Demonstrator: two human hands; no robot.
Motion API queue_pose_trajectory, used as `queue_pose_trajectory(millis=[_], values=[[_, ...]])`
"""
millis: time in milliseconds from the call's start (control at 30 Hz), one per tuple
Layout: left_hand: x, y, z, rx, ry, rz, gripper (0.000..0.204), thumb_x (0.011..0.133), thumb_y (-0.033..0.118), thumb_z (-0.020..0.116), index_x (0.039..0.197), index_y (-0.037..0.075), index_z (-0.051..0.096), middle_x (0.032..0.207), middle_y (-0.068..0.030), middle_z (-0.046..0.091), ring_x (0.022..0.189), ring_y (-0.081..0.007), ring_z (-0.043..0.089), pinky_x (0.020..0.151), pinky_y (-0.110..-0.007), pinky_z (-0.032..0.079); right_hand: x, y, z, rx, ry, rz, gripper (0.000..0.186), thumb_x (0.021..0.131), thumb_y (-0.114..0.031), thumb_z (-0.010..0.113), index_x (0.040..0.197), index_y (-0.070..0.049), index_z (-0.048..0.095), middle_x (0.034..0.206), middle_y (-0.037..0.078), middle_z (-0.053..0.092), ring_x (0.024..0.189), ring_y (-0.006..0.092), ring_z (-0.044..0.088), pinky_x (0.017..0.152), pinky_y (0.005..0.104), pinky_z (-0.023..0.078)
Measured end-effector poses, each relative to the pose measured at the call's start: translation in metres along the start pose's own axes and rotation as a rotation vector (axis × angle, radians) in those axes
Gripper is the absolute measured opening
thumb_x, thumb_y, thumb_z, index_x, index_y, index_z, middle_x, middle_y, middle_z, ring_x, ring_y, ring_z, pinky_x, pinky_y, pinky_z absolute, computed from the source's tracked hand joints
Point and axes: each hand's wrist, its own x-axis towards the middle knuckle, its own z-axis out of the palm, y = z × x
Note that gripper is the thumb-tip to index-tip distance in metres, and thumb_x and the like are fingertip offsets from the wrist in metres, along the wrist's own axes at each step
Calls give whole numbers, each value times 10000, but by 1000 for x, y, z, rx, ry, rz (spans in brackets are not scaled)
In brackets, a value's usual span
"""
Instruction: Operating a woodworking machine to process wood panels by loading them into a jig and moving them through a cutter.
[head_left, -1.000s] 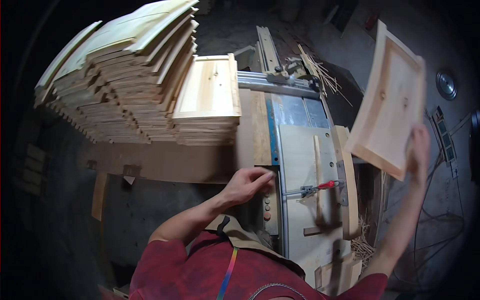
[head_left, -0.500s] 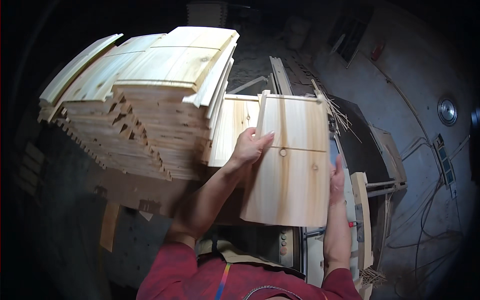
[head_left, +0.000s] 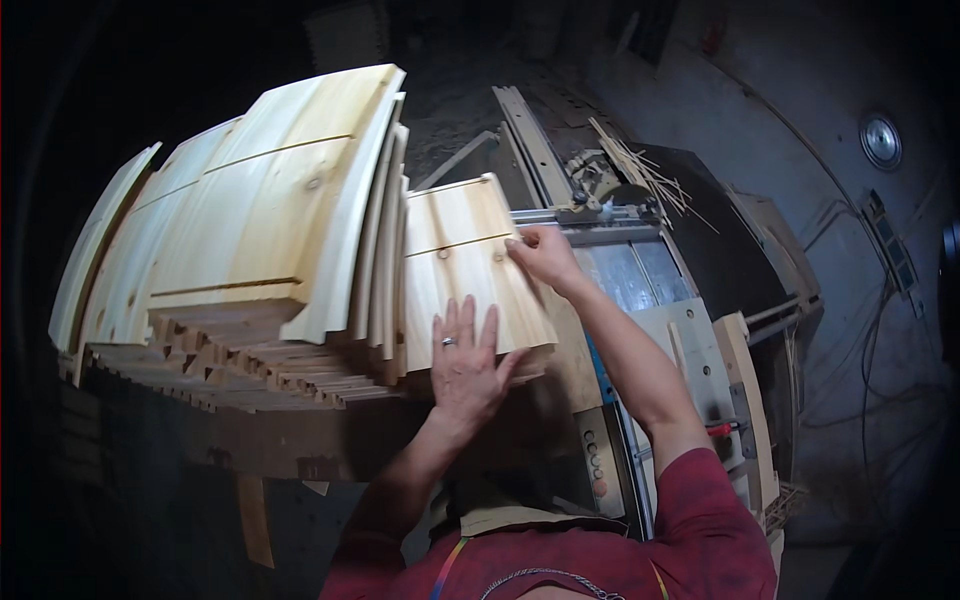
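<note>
A pale wooden board [head_left: 462, 275] with a groove across it and a few knots lies right of the tall stacks, on top of other boards. Flat on its near part rests my left hand [head_left: 468, 368], fingers spread, a ring on one of them. My right hand [head_left: 548, 258] is closed on the board's right edge, thumb on top; its other fingers are partly hidden. Tight against the board's left side stand tilted boards at the edge of the big board stack [head_left: 275, 185].
To the right is a saw-like machine with a metal table [head_left: 625, 275] and a long rail [head_left: 535, 145]. Thin wood offcuts [head_left: 645, 170] lie on a dark surface [head_left: 715, 215] beyond. A button panel [head_left: 597, 465] sits close to my body; a red-handled clamp [head_left: 722, 430] is further right.
The board has gone from being held up between both hands to lying on the pile at left. My left hand has flattened onto it; my right hand has moved far-left to its right edge.
</note>
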Motion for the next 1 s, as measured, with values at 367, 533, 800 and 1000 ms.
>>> queue_pose_trajectory(millis=[367, 533, 800, 1000], values=[[44, 272, 6, -1017, 39, 629, 292, 999, -71, 612, 1281, -31, 676, 1004, -143, 757, 801, -218, 757, 754, -338, 582, -462, 95, -93, -136, 335, 92, 184, 939, -191, 726, 1059, -53, 743, 953, 147, 710, 946, 392, 693, 833, 497, 548], [16, 613, 72, -1068, -373, 921, 185, 950, 244, 824, 1071, 110, 785, 668, -71, 677, 560, -194, 622, 562, -312, 482, -756, 107, -78, -94, 420, 733, 356, 941, -308, 753, 1208, -74, 735, 941, 166, 733, 912, 378, 724, 796, 499, 561], [-333, 894, 375, -26, -1210, 1838, 1114, 903, 712, 710, 1599, -70, 327, 1555, -295, 527, 1432, -452, 517, 1200, -498, 408, -961, -43, -59, 66, 1294, 1277, 523, 925, -304, 837, 1335, -12, 695, 1067, 195, 740, 947, 295, 738, 804, 397, 599], [-328, 905, 388, -630, -849, 2093, 343, 1038, 333, 605, 1111, 29, 745, 988, -263, 741, 901, -470, 706, 800, -549, 559, -1013, -80, -189, -343, 1578, 1154, 360, 973, -299, 781, 1135, 19, 737, 818, 156, 688, 745, 311, 695, 707, 413, 545]])
